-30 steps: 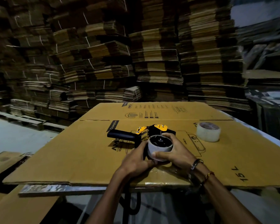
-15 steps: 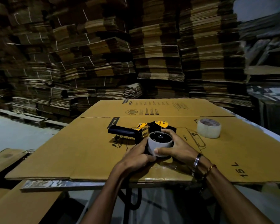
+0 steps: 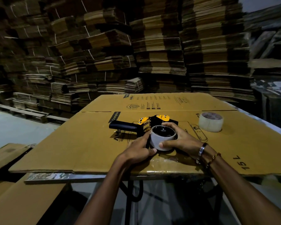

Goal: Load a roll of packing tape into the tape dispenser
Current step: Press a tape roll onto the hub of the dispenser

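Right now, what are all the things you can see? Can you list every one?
Tape dispenser: one, black and yellow, lying on the cardboard sheet, handle pointing left.
Tape roll: one, pale, sitting on the dispenser's hub, between both hands.
Spare tape roll: one, clear, on the sheet to the right, standing apart.
Cardboard sheet: one, brown with print, covering the table.
Cardboard stacks: many, brown, piled behind.
Bracelets: two or more, on the right wrist.
Left hand: one, fingers at the roll's left side.
Right hand: one, wrapped around the roll.
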